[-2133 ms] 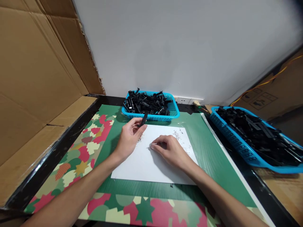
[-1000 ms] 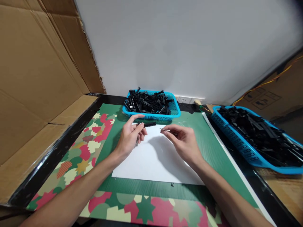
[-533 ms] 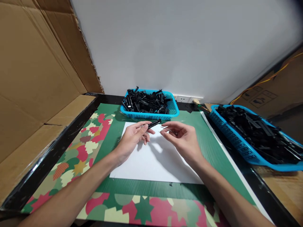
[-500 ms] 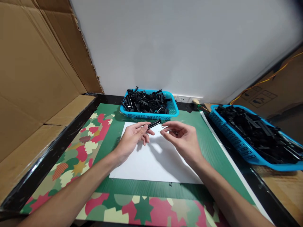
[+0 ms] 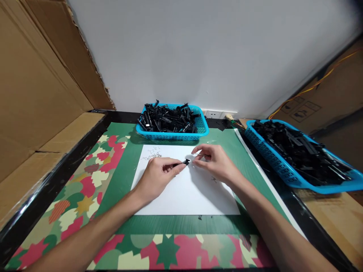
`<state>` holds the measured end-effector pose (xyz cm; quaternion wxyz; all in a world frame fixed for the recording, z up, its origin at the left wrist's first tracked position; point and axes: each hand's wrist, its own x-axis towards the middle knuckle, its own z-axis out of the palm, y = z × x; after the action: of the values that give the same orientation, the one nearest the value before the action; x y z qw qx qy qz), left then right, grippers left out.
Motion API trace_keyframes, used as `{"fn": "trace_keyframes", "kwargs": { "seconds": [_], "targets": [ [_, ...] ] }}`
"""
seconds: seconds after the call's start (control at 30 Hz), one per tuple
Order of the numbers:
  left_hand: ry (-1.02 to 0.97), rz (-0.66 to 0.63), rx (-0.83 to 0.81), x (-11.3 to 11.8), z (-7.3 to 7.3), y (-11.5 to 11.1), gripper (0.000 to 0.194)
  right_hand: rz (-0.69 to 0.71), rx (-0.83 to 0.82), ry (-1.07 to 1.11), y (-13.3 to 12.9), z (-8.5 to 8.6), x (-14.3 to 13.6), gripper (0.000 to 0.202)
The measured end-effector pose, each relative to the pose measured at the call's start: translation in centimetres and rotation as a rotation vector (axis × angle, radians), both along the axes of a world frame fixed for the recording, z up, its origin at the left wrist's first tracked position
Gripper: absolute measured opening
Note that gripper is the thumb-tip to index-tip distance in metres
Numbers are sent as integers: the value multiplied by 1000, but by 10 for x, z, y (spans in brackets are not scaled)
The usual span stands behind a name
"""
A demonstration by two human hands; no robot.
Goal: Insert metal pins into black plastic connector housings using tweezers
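My left hand (image 5: 159, 175) is closed on a small black part (image 5: 185, 162), whose end pokes out past the thumb and fingertips. To its right, my right hand (image 5: 214, 162) pinches a thin metal piece (image 5: 198, 153), too small to make out well. A short gap separates the two hands. Beneath them lies a white sheet (image 5: 181, 200). Several tiny thin pieces (image 5: 154, 155) are scattered near its upper left, and a few more (image 5: 214, 179) lie under my right hand.
A blue basket (image 5: 172, 136) heaped with black parts stands behind the sheet. Another full blue basket (image 5: 283, 170) is at the right. Cardboard (image 5: 36, 75) rises at the left, and a wall socket (image 5: 214, 114) sits behind. Small dark bits (image 5: 200, 217) lie below the sheet.
My left hand has turned over and lowered, so less of the black part shows. The tiny pieces at the sheet's upper left have come into sight. The whole view has shifted slightly.
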<state>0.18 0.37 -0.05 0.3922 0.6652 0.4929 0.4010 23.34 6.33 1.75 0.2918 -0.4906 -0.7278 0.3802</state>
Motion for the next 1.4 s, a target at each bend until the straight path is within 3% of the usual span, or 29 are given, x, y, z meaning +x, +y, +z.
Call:
{"fn": "trace_keyframes", "kwargs": {
  "seconds": [0.63,1.07,1.27,1.4],
  "targets": [
    [81,-45,35,4,3,-6,29,-19,-43,-67,-3,-3,-5,20],
    [20,-58,-44,2,4,-3,40,-43,252,-150,-15,-5,-17,22],
    [31,-72,-40,1,3,-3,50,-68,258,-167,-17,-5,-19,23],
    [40,-56,-43,1,2,-2,49,-3,207,-161,-14,-2,-14,21]
  ]
}}
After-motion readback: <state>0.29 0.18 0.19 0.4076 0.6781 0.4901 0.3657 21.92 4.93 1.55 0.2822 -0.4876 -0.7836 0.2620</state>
